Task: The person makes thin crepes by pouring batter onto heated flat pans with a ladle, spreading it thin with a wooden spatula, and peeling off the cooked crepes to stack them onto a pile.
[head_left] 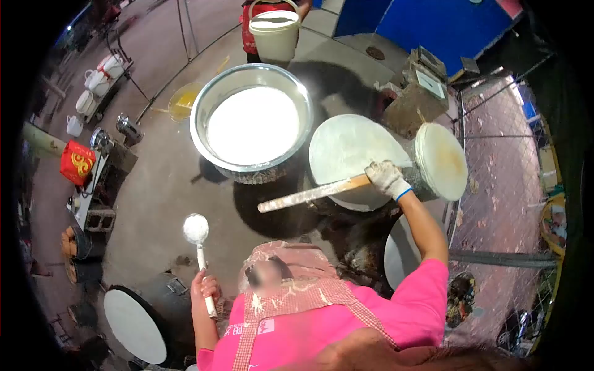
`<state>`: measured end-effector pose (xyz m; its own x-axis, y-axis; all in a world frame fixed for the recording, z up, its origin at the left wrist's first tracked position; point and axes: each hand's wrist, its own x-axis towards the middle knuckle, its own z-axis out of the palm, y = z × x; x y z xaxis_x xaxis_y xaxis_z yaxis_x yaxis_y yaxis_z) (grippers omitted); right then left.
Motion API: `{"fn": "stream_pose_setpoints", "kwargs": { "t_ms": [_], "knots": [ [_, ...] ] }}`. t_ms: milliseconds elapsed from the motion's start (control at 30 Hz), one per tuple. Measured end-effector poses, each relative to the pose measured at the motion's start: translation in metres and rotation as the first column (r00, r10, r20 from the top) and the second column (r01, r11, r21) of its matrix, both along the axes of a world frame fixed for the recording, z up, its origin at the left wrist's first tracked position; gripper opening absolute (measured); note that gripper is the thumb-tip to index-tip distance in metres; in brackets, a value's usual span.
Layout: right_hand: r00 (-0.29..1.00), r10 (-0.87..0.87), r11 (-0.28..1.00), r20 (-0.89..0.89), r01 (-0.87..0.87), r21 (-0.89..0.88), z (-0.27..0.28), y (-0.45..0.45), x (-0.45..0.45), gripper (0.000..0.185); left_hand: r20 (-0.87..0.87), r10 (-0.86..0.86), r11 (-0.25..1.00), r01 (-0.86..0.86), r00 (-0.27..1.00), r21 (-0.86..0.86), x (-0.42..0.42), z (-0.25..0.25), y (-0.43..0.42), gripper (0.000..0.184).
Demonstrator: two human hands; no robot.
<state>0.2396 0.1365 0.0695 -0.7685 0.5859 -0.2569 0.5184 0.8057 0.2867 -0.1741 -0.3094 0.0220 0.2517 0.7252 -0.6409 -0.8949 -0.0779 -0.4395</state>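
My left hand (205, 287) is closed around the pale handle of a ladle (196, 229), whose bowl holds white batter. Over the griddle, my right hand (387, 178), in a white glove with a blue cuff, grips one end of a long wooden spreader (312, 193) smeared with white. Beneath it a thin, pale round sheet of batter (352, 148) covers the griddle top. A wide metal basin (201, 145) full of white liquid stands in front of me. Right of the gloved hand lies a stack of thin round flatbreads (445, 162).
Across the basin another person holds a white bucket (275, 40). A round plate (133, 324) is at lower left, another (399, 250) at my right elbow. A red bag (77, 162) sits on a left bench. Wire fence (501, 136) bounds the right side.
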Motion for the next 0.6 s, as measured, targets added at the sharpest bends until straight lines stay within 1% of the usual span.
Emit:
{"fn": "stream_pose_setpoints", "kwargs": {
  "t_ms": [67, 100, 133, 167, 233, 300, 333, 367, 400, 433, 533, 567, 600],
  "knots": [
    [0.996, 0.046, 0.996, -0.080, -0.039, 0.078, 0.012, 0.027, -0.005, 0.014, -0.021, 0.043, 0.999, -0.043, 0.999, 0.017, 0.011, 0.002, 0.006, 0.042],
    [0.995, 0.023, 0.996, -0.102, -0.014, 0.089, 0.025, 0.040, -0.011, 0.015, -0.036, 0.061, 0.998, -0.061, 0.997, 0.025, 0.016, 0.007, 0.010, 0.041],
    [0.992, -0.002, 0.995, -0.129, 0.015, 0.098, 0.042, 0.054, -0.016, 0.016, -0.051, 0.106, 0.994, -0.107, 0.993, -0.013, 0.023, 0.012, 0.015, 0.041],
    [0.987, -0.029, 0.993, -0.159, 0.046, 0.107, 0.054, 0.071, -0.020, 0.017, -0.052, 0.108, 0.994, -0.108, 0.993, -0.004, 0.029, 0.012, 0.020, 0.040],
    [0.910, -0.037, 0.984, -0.412, 0.107, 0.146, 0.071, 0.112, -0.010, 0.021, -0.051, 0.105, 0.994, -0.104, 0.993, 0.009, 0.040, 0.010, 0.027, 0.039],
    [0.860, -0.290, 0.936, -0.419, 0.346, 0.062, 0.101, 0.156, 0.003, 0.022, -0.043, 0.087, 0.996, -0.087, 0.995, 0.018, 0.054, 0.007, 0.032, 0.039],
    [0.796, -0.380, 0.893, -0.470, 0.448, 0.037, 0.113, 0.178, 0.016, 0.022, -0.038, 0.072, 0.997, -0.071, 0.997, 0.032, 0.060, 0.004, 0.036, 0.038],
    [0.716, -0.466, 0.836, -0.520, 0.548, 0.007, 0.125, 0.199, 0.034, 0.023, -0.033, 0.050, 0.998, -0.049, 0.998, 0.047, 0.066, 0.001, 0.041, 0.038],
    [0.640, -0.477, 0.805, -0.603, 0.593, -0.007, 0.132, 0.216, 0.057, 0.024, -0.084, 0.098, 0.995, -0.095, 0.992, 0.043, 0.074, -0.001, 0.046, 0.037],
    [0.553, -0.481, 0.769, -0.680, 0.639, -0.024, 0.138, 0.228, 0.086, 0.025, -0.058, 0.095, 0.995, -0.093, 0.994, 0.035, 0.082, -0.001, 0.049, 0.037],
    [0.131, -0.483, 0.632, -0.866, 0.736, -0.241, 0.152, 0.238, 0.172, 0.025, -0.006, 0.072, 0.997, -0.072, 0.997, 0.018, 0.102, 0.015, 0.064, 0.036],
    [-0.040, -0.464, 0.579, -0.885, 0.742, -0.337, 0.152, 0.233, 0.196, 0.023, -0.003, 0.060, 0.998, -0.060, 0.998, 0.016, 0.109, 0.025, 0.072, 0.036],
    [-0.213, -0.424, 0.528, -0.880, 0.732, -0.431, 0.148, 0.223, 0.221, 0.022, -0.013, 0.053, 0.999, -0.053, 0.998, -0.003, 0.111, 0.025, 0.077, 0.035]
  ]
}}
